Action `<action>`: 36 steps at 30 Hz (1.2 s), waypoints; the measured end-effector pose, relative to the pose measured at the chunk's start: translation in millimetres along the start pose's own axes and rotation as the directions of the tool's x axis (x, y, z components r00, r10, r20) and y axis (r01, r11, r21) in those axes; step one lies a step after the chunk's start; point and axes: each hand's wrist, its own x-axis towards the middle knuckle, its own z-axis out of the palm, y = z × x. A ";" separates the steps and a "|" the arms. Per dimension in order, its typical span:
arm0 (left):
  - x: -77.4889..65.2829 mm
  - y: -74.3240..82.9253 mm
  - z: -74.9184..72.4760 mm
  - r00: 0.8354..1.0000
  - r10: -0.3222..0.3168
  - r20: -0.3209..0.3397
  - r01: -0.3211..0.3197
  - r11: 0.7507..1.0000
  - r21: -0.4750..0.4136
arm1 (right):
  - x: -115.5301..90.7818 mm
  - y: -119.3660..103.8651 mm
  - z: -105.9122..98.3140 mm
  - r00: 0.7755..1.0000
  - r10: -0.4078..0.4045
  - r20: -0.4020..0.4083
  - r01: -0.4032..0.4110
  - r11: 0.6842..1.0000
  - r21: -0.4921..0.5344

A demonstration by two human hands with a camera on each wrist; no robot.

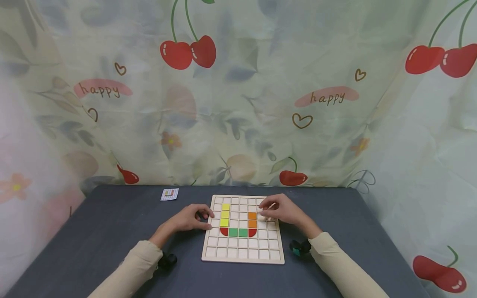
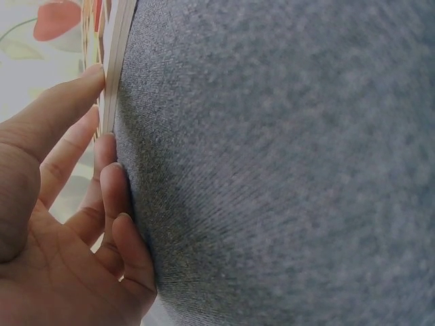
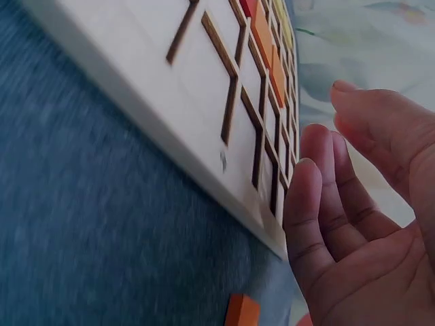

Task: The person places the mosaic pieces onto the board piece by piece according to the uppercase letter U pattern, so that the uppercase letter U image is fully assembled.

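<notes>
A wooden grid board (image 1: pixel 243 261) lies on the table. In its squares sit a column of yellow tiles (image 1: pixel 225 214), two orange tiles (image 1: pixel 252 223), two green tiles (image 1: pixel 237 232) and red rounded corner tiles (image 1: pixel 252 233), together making a U shape. My left hand (image 1: pixel 190 217) touches the board's left edge with spread thumb and fingertips, as the left wrist view also shows. Over the upper right of the board hovers my right hand (image 1: pixel 285 208), loosely bent just above the orange column, nothing visible between thumb and fingers. A loose orange tile (image 3: pixel 241 311) rests on the cloth beside the board.
A small card (image 1: pixel 169 194) with a printed U pattern lies at the back left of the dark table (image 1: pixel 123 219). A patterned curtain (image 1: pixel 238 82) stands behind and along the sides. Dark wrist devices (image 1: pixel 299 248) hang by both sleeves.
</notes>
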 end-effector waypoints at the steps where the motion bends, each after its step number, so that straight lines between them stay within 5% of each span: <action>1: 0.2 -0.3 0.1 1.000 0.000 0.000 0.000 1.000 0.002 | -1.8 0.5 -1.9 1.000 0.000 -0.002 0.000 1.000 -0.007; 15: 0.4 -1.0 0.1 1.000 -0.001 0.003 0.001 1.000 0.006 | -24.9 3.8 -24.1 1.000 0.026 0.009 -0.025 0.996 -0.086; 36: 0.3 0.2 -0.2 1.000 0.007 0.007 -0.007 1.000 0.005 | -56.4 24.0 -58.8 0.992 0.123 -0.025 -0.125 0.989 -0.075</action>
